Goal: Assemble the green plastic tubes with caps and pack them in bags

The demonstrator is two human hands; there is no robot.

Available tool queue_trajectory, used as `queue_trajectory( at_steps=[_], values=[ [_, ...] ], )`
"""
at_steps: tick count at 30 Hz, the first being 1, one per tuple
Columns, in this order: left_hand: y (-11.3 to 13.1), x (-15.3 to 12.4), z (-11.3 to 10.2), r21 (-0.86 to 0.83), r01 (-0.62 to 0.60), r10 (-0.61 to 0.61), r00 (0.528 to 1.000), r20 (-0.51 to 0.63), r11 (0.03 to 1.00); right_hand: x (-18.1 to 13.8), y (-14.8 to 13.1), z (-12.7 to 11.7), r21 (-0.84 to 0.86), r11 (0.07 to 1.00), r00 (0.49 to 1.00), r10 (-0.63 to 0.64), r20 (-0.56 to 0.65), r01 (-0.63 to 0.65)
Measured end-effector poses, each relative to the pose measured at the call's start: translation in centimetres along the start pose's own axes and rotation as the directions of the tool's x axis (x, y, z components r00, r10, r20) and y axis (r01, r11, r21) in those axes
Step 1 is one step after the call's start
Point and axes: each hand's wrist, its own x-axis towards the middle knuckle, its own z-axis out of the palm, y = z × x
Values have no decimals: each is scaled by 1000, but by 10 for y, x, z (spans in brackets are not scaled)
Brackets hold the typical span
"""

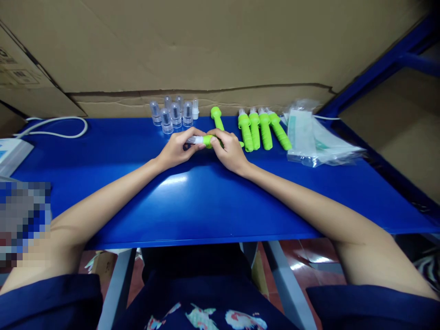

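Note:
Both hands meet over the blue table around a bright green ribbed tube (pixel 207 141) with a clear and white tip, lying sideways. My left hand (pixel 180 146) closes its fingers and thumb round the clear tip. Round the green body my right hand (pixel 228 149) is wrapped, its thumb on the collar; a green end shows past its far side. Just behind the right hand lies another green tube (pixel 217 118) with no clear tip visible. To the right, several green tubes with clear tips (pixel 264 130) lie in a row.
Several clear plastic caps (pixel 167 121) stand behind my left hand, beside a smaller one with a white base (pixel 195 110). Clear plastic bags (pixel 305 137) lie at the right. A white cable (pixel 68 120) and a white box (pixel 13 156) are at the left. Cardboard (pixel 206 50) walls the back.

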Motion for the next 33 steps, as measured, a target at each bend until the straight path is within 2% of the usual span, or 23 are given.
queue_trajectory(
  at_steps=[8, 13, 16, 23, 29, 33],
  values=[
    [0, 0, 0, 10, -5, 5, 1000, -12, 1000, 0, -1, 0, 6, 1000, 1000, 4, 13, -4],
    [-2, 0, -2, 7, 35, -34, 997, -65, 999, -2, -4, -3, 21, 997, 997, -72, 35, 71],
    [-4, 0, -3, 18, 74, -72, 994, -83, 997, -3, -7, -2, -69, 992, 993, -96, 75, 101],
    [-3, 1, -4, 19, 129, -127, 990, -68, 991, -5, -11, 3, -265, 960, 988, -53, 148, 91],
    [-12, 3, -3, -149, 261, -282, 949, -139, 954, -7, -11, 0, -284, 955, 994, -68, 82, 88],
    [-17, 4, -3, -237, 317, -354, 925, -136, 919, -7, -9, 0, -267, 961, 996, -49, 80, 68]
  ],
)
